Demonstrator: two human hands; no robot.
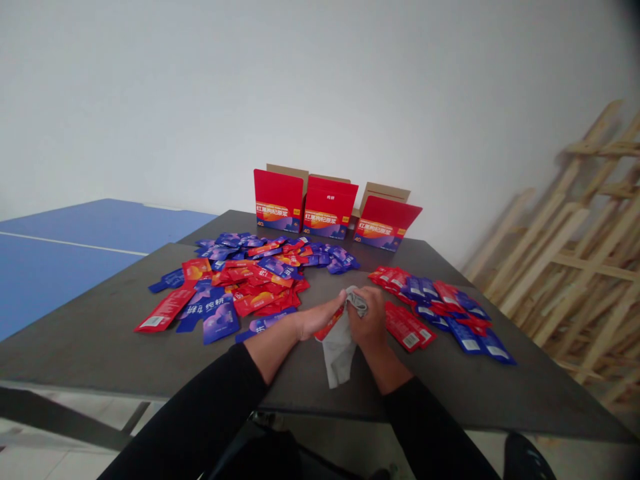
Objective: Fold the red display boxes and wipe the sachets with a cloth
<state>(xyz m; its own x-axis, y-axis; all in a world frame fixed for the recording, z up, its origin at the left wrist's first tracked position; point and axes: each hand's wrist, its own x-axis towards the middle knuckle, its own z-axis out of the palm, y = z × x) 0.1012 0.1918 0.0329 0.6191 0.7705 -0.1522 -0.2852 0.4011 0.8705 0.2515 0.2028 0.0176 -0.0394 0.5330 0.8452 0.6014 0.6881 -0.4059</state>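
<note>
Near the front middle of the dark table (300, 390), my left hand (320, 318) is closed on a red pouch (330, 325). My right hand (369, 317) grips a grey cloth (339, 357) bunched at its top against the pouch; the cloth's lower end hangs toward the table's front edge. To the left lies a loose heap of red pouches (257, 287) and blue pouches (220, 317). Right of my hands are more red pouches (407, 327) and blue pouches (465, 335), laid in overlapping rows.
Three red cartons with raised flaps, left (279, 203), middle (327, 210) and right (384, 223), stand along the back of the table by the wall. A blue table (100, 247) adjoins at the left. Wooden frames (585, 267) lean at the right.
</note>
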